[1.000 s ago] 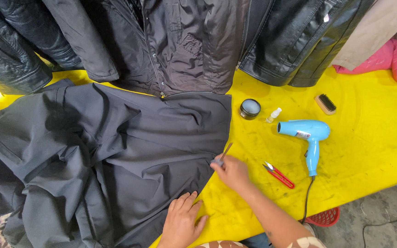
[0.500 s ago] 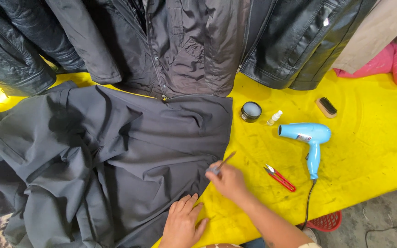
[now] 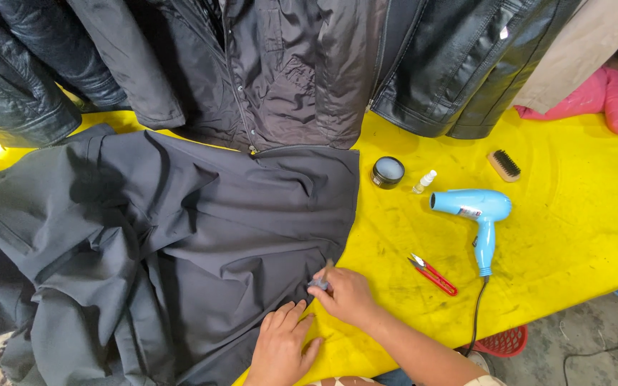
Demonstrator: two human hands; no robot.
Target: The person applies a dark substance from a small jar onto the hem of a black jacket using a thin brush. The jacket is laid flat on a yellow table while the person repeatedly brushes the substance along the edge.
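Two hands work at the dark garment (image 3: 166, 250) on the yellow table (image 3: 574, 236). Right hand (image 3: 348, 293) pinches a small tool (image 3: 321, 280) at the hem; left hand (image 3: 280, 350) lies flat, open, on fabric. One dryer (image 3: 477, 214), one snips (image 3: 434, 274), one brush (image 3: 504, 165), one tin (image 3: 388, 171).

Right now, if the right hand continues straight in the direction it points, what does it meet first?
The right hand points up and to the left, its fingertips with a small tool already at the edge of the dark grey garment. Going on, it would likely slide onto that fabric first; nothing else lies in that line.
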